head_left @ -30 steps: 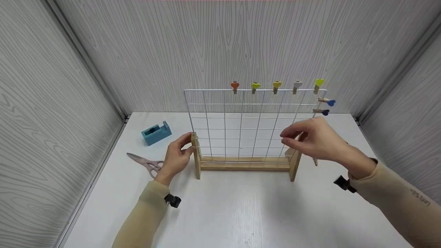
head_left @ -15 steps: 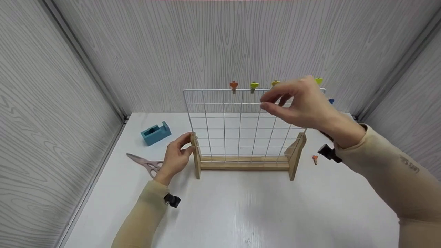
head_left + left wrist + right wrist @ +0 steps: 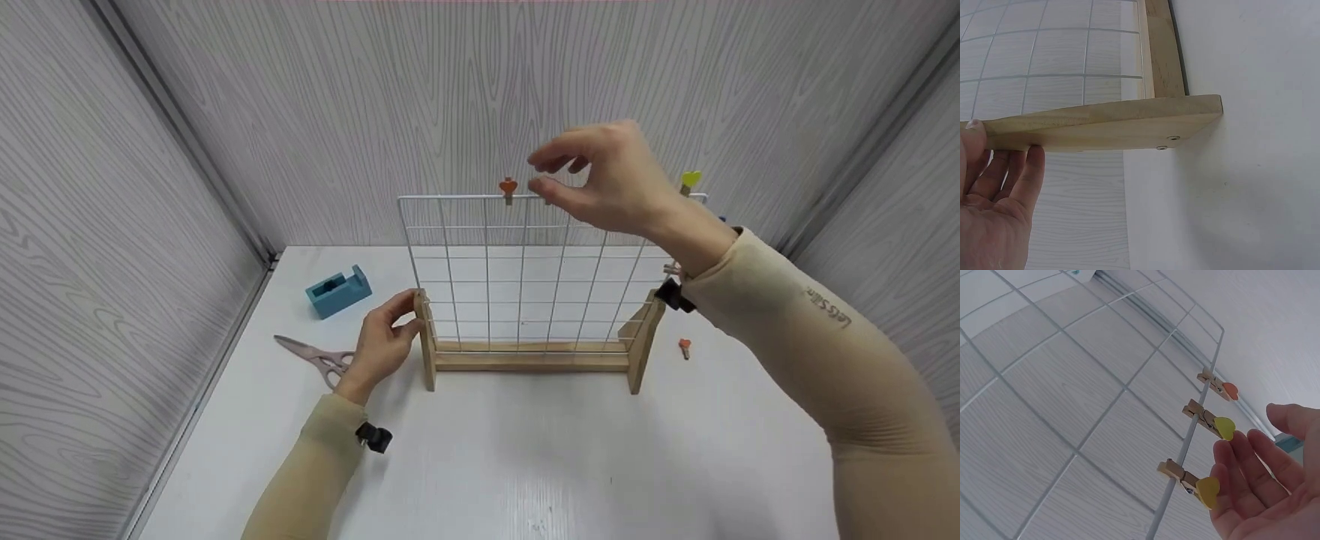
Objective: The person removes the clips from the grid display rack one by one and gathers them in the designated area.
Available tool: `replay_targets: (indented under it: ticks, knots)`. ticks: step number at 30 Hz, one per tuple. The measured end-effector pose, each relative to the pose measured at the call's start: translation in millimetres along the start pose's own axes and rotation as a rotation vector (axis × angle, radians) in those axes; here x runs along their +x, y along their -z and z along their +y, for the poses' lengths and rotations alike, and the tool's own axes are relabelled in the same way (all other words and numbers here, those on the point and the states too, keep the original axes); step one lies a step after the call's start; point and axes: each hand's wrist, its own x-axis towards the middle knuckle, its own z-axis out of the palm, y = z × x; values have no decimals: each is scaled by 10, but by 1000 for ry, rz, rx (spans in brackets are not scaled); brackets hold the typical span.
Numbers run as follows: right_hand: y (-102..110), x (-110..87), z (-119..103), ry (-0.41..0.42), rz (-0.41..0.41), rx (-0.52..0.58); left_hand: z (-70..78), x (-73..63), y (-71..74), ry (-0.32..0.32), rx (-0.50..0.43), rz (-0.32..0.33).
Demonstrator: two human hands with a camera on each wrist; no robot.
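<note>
A white wire grid (image 3: 523, 281) stands upright in a wooden stand (image 3: 532, 366). My left hand (image 3: 384, 343) grips the top of the stand's left side piece (image 3: 1095, 121) between thumb and fingers. At the grid's top edge, my right hand (image 3: 607, 176) hovers with thumb and fingers apart and nothing between them. Its fingers are right by the yellow-green heart clothespin (image 3: 1224, 428) in the right wrist view. A yellow heart clothespin (image 3: 1207, 491) and an orange heart clothespin (image 3: 1230, 390) sit on either side of that one. From the head view, the right hand hides most of these clips.
Left of the stand, partly behind my left hand, lie scissors (image 3: 311, 354). A blue tape dispenser (image 3: 339, 294) sits farther back. One loose orange heart clothespin (image 3: 685, 347) lies right of the stand. A bright yellow clothespin (image 3: 691, 180) is clipped near the grid's top right corner.
My right hand has risen and moved left, from the grid's right side to its top edge. Its thumb and fingers have spread wider. The left hand keeps its grip on the stand.
</note>
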Motion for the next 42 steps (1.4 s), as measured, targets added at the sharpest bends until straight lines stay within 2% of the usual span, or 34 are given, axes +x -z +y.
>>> replay_targets:
  ticks: [8,14,19,25,31,42]
  knots:
    - [-105,171,-56,-107,-134,51,8,-17,3,-6,4,-2]
    - [-139,219,-99,-152,-173,79,27,-24,13,5,0,0]
    - [-159,245,-114,-179,-163,64,27,-18,17,11,1,-4]
    - [-182,264,-129,-186,-139,44,14,-21,12,-19,-28,-1]
    - [-182,268,-125,-234,-140,56,11,-22,6,-12,-21,-3]
    - [-151,232,-105,-228,-74,123,6,-5,1,-4,-27,-3]
